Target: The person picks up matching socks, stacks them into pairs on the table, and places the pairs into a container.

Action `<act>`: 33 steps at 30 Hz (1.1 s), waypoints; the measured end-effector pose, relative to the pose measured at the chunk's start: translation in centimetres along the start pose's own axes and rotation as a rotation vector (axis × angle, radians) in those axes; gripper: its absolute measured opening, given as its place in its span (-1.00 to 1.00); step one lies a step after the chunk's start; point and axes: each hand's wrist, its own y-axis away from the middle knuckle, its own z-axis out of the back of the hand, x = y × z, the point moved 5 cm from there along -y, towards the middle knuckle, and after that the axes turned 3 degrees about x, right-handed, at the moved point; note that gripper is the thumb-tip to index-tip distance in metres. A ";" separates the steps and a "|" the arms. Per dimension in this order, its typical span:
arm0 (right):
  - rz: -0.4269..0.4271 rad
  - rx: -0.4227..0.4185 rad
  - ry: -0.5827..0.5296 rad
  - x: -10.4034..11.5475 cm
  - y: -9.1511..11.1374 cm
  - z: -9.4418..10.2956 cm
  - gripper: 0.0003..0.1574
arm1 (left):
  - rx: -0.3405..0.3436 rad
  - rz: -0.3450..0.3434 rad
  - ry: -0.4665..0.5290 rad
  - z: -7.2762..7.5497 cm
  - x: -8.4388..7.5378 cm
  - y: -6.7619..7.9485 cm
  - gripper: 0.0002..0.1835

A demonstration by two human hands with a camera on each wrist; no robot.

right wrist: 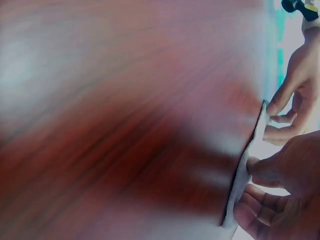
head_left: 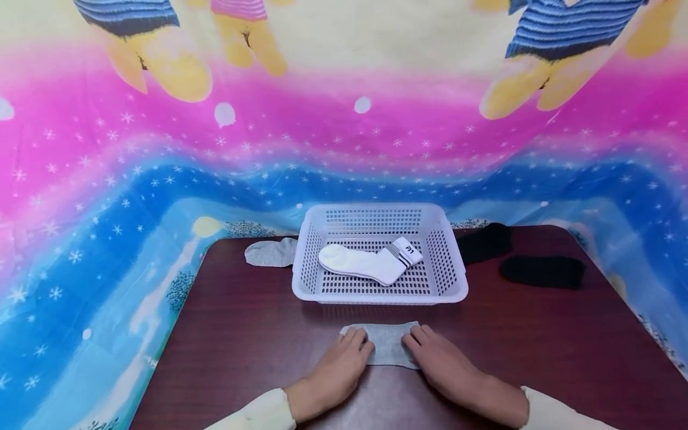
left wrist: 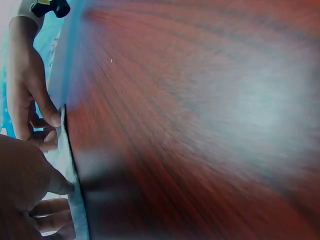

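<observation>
A light grey sock (head_left: 386,344) lies spread sideways on the table in front of the basket. My left hand (head_left: 337,368) holds its left end, fingers bent over the fabric. At the opposite end my right hand (head_left: 450,368) grips it the same way. Up close in the left wrist view, the left thumb and bent fingertips meet the edge of the sock (left wrist: 76,200). The right wrist view has the right thumb and fingers along the edge of the sock (right wrist: 243,172). The middle of the sock stretches between both hands, low over the wood.
Behind the sock stands a white perforated basket (head_left: 378,298) with a white striped-cuff sock (head_left: 357,263) in it. Another grey sock (head_left: 269,252) lies left of the basket. Two black socks (head_left: 543,271) lie to its right. A printed cloth (head_left: 344,137) hangs behind the dark red table (head_left: 242,334).
</observation>
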 end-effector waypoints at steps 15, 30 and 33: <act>-0.022 -0.004 -0.086 -1.8 0.3 0.3 -0.59 | 0.037 0.071 0.067 -0.7 0.4 -1.8 -0.75; 0.024 0.014 -0.182 -3.3 2.0 -0.6 -0.21 | 0.084 0.124 0.012 -0.8 1.8 -0.3 -0.38; 0.035 -0.008 -0.163 -3.0 1.8 -0.4 -0.29 | 0.080 0.101 -0.018 -0.4 1.3 -0.4 -0.32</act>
